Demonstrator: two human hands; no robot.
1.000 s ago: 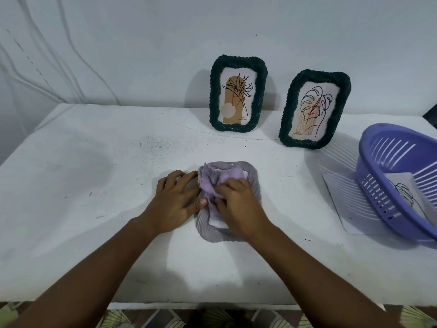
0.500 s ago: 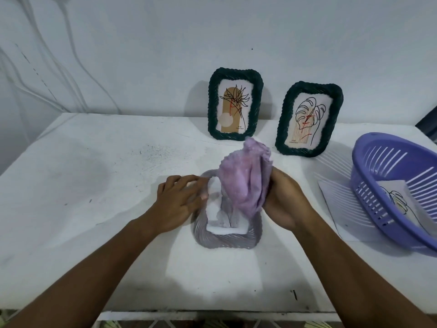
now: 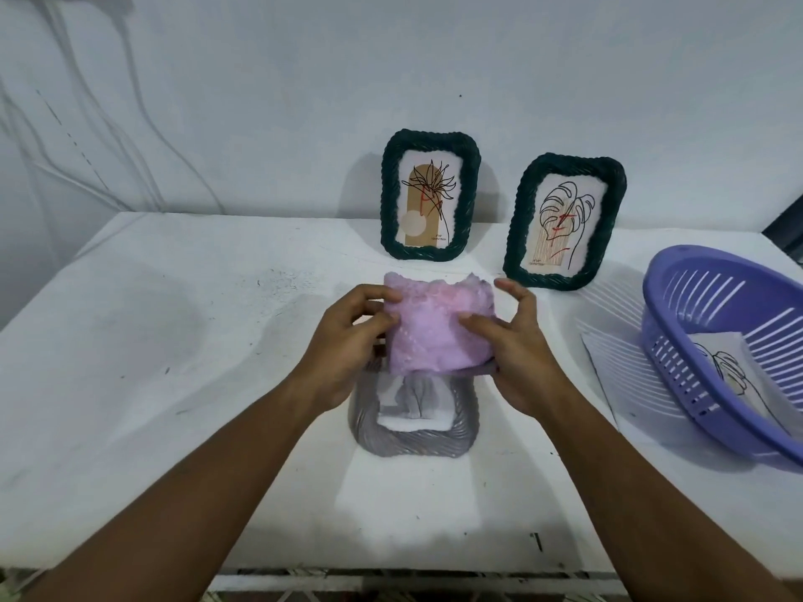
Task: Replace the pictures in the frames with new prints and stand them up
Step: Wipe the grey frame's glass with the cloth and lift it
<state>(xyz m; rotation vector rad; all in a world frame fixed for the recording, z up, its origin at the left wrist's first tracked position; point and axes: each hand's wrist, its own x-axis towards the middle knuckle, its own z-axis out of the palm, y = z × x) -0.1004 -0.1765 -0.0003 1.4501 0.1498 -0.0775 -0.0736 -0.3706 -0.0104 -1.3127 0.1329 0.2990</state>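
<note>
Both hands held a pink cloth (image 3: 439, 330) spread out just above the far end of the grey frame (image 3: 413, 432), which lay flat on the white table (image 3: 174, 341), glass side up. Left hand (image 3: 347, 341) pinched the cloth's left edge, thumb in front and fingers curled behind. Right hand (image 3: 517, 341) gripped the right edge the same way, its index finger standing out loosely past the top corner. Cloth looked stretched flat between them, probably to refold or present a clean face for wiping the glass (a judgement, nothing shows a wipe). A pale print with a faint line drawing showed inside the grey frame, partly shadowed by the cloth.

Beyond the grey frame, against the wall, stood two dark green frames: one (image 3: 430, 197) straight behind with a tan arch and plant drawing, the other (image 3: 565, 223) behind and to the right with a leaf drawing, leaning a little. Both looked finished, so the grey frame seemed the last one, not yet stood up.

Right of the grey frame sat a purple basket (image 3: 730, 341) holding a loose print (image 3: 730, 371), with a sheet of paper (image 3: 608, 367) partly under its near side
</note>
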